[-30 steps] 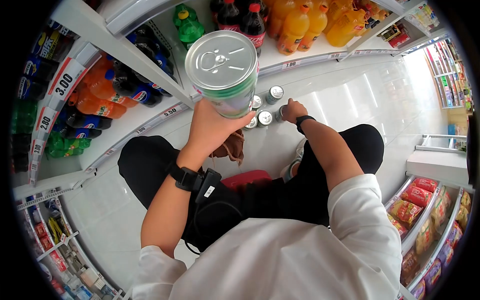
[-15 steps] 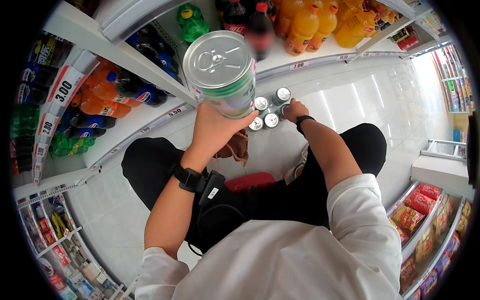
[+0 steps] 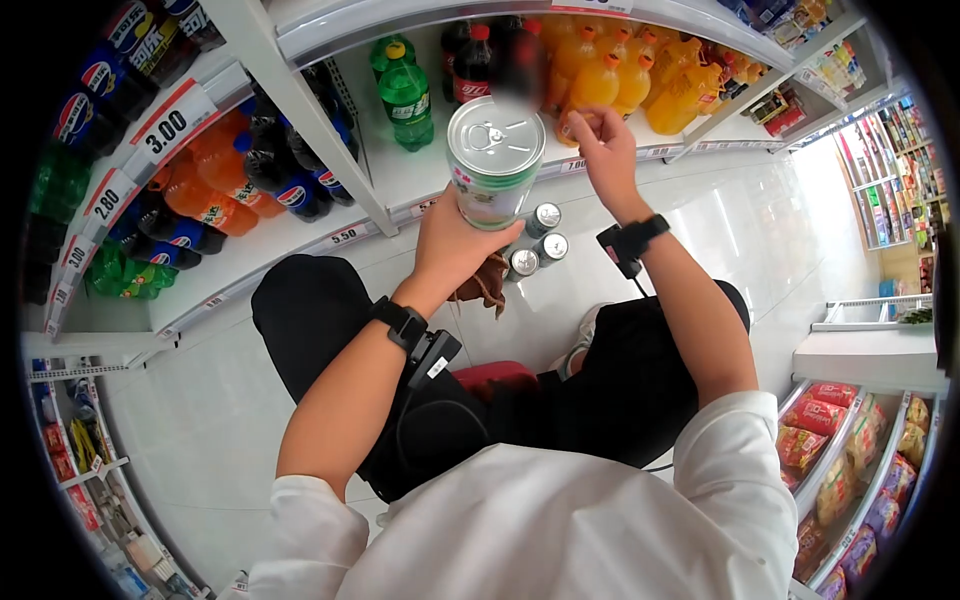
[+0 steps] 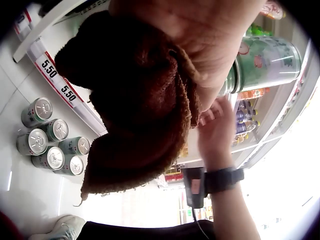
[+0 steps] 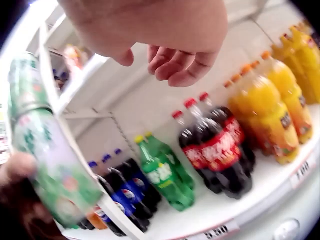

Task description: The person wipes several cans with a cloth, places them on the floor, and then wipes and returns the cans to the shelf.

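Observation:
My left hand (image 3: 462, 245) grips a pale green drink can (image 5: 55, 167), with a second can (image 5: 27, 82) stacked upright on top of it. A brown cloth (image 4: 145, 110) hangs beneath that palm, largely covering the left wrist view. Raised beyond the stack is my right hand (image 3: 605, 155), its fingers (image 5: 185, 75) loosely bent with nothing between them. In the head view this hand overlaps the orange drink bottles (image 3: 592, 85) on the shelf. Several matching cans (image 4: 49, 159) stand grouped on the floor, partly hidden by the left hand in the head view.
A white shelf (image 5: 200, 220) ahead bears green soda bottles (image 5: 165, 175), cola bottles (image 5: 215, 145) and orange drinks. An upright post (image 3: 330, 140) divides it from the Pepsi bottles on the left. Snack packets (image 3: 815, 415) fill a rack at right. My bent knees flank the tiled floor (image 3: 540, 330).
My right hand has left the floor cans and risen in front of the shelf. The left hand still holds the stacked cans, now a little further right and lower in the head view.

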Demonstrator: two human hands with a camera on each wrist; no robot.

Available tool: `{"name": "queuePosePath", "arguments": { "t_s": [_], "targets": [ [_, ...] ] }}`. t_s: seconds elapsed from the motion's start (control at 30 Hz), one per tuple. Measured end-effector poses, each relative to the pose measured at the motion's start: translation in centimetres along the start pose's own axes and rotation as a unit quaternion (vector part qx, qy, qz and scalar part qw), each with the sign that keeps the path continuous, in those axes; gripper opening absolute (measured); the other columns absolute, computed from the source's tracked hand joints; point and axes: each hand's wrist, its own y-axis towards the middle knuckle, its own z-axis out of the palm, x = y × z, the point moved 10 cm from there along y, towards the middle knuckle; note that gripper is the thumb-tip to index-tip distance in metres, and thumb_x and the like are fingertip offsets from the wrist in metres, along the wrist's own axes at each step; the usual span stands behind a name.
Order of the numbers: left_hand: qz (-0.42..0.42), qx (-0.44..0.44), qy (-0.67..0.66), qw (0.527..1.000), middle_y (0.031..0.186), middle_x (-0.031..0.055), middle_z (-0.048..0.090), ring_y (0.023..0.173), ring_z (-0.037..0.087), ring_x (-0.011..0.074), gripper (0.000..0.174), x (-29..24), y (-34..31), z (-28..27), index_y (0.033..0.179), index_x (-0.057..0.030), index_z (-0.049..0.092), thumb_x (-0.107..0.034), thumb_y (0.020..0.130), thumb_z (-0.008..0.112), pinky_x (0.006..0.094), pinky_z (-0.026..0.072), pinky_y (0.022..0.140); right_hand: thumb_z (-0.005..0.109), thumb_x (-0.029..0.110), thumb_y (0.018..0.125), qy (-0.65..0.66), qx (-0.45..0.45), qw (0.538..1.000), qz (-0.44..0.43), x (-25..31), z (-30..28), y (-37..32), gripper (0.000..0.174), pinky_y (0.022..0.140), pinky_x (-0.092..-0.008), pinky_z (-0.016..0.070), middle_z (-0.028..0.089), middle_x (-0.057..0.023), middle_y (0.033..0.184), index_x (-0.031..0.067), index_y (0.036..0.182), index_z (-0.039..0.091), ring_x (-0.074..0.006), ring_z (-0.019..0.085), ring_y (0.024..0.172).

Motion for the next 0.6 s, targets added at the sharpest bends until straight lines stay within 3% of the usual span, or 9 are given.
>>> {"name": "queuePosePath", "arguments": {
  "t_s": [0.1, 0.17, 0.2, 0.27, 0.3, 0.4, 0.43, 0.6],
  "targets": [
    [-0.015, 0.018, 0.015, 1.0, 0.108, 0.0163, 0.07, 0.1, 0.069, 0.0275, 0.063, -0.1, -0.3, 1.0, 0.115, 0.0008, 0.058, -0.029, 0.067, 0.086, 0.0373, 0.0523, 0.089, 0.079, 0.024, 0.078, 0.02, 0.061, 0.996, -0.054, 6.0, 1.7, -2.6, 0.049, 0.068, -0.0248, 0.0449, 0.062, -0.0015, 0.096, 0.0043, 0.118, 0.06, -0.0134, 0.056, 0.078],
    [-0.008, 0.031, 0.012, 0.999, 0.108, 0.0161, 0.07, 0.101, 0.069, 0.028, 0.064, -0.2, -0.6, 1.7, 0.116, 0.0002, 0.058, -0.029, 0.067, 0.086, 0.0375, 0.0523, 0.089, 0.083, 0.033, 0.071, -0.066, 0.115, 0.976, -0.172, 9.4, 2.6, -4.6, 0.066, 0.071, -0.028, 0.0475, 0.062, -0.0055, 0.104, 0.0058, 0.126, 0.057, -0.0173, 0.058, 0.082],
    [-0.006, 0.037, 0.007, 0.999, 0.108, 0.016, 0.07, 0.101, 0.068, 0.0285, 0.064, -0.1, -0.7, 1.9, 0.116, -0.0004, 0.058, -0.03, 0.067, 0.086, 0.0378, 0.0523, 0.088, 0.083, 0.033, 0.071, -0.065, 0.114, 0.976, -0.172, 9.8, 2.7, -4.9, 0.066, 0.071, -0.028, 0.0475, 0.062, -0.0055, 0.104, 0.0058, 0.126, 0.057, -0.0173, 0.058, 0.082],
    [0.0, 0.047, 0.024, 0.999, 0.108, 0.0155, 0.07, 0.101, 0.068, 0.0292, 0.064, -0.3, -0.8, 2.4, 0.117, -0.0018, 0.057, -0.03, 0.067, 0.085, 0.0381, 0.0521, 0.087, 0.085, 0.037, 0.067, -0.199, 0.156, 0.934, -0.252, 11.6, 3.8, -6.4, 0.075, 0.073, -0.0313, 0.0494, 0.062, -0.0098, 0.108, 0.0064, 0.128, 0.056, -0.0228, 0.059, 0.085],
    [0.004, 0.051, 0.035, 0.998, 0.108, 0.015, 0.07, 0.102, 0.068, 0.03, 0.063, -0.5, -0.9, 2.6, 0.118, -0.0032, 0.057, -0.03, 0.068, 0.085, 0.0385, 0.052, 0.087, 0.084, 0.038, 0.068, -0.211, 0.162, 0.933, -0.243, 11.8, 3.7, -6.4, 0.073, 0.074, -0.0341, 0.0515, 0.062, -0.0126, 0.108, 0.006, 0.127, 0.056, -0.0282, 0.061, 0.087],
    [-0.019, 0.046, 0.071, 0.996, 0.108, 0.0143, 0.07, 0.102, 0.067, 0.0314, 0.063, -0.8, -1.5, 2.2, 0.12, -0.0057, 0.057, -0.029, 0.068, 0.084, 0.0392, 0.0518, 0.085, 0.084, 0.04, 0.068, -0.215, 0.151, 0.918, -0.298, 11.5, 4.0, -7.3, 0.073, 0.072, -0.0355, 0.0528, 0.062, -0.0124, 0.107, 0.0062, 0.127, 0.056, -0.0303, 0.063, 0.086],
    [0.02, 0.036, 0.058, 0.997, 0.107, 0.0142, 0.07, 0.102, 0.067, 0.0322, 0.064, -0.4, -1.3, 2.3, 0.12, -0.0063, 0.056, -0.028, 0.067, 0.084, 0.0396, 0.0516, 0.085, 0.084, 0.041, 0.068, -0.208, 0.158, 0.92, -0.292, 11.2, 4.0, -7.4, 0.073, 0.072, -0.036, 0.0536, 0.063, -0.0119, 0.107, 0.0062, 0.125, 0.056, -0.0316, 0.065, 0.086],
    [0.061, 0.009, 0.082, 0.995, 0.107, 0.0145, 0.069, 0.101, 0.067, 0.0334, 0.062, 0.5, -1.0, 1.9, 0.118, -0.0061, 0.056, -0.026, 0.067, 0.085, 0.0386, 0.0514, 0.083, 0.084, 0.043, 0.067, -0.211, 0.161, 0.916, -0.3, 11.7, 4.5, -7.7, 0.069, 0.069, -0.0352, 0.0533, 0.062, -0.0096, 0.106, 0.0061, 0.119, 0.057, -0.0301, 0.064, 0.085]
  ]
}}
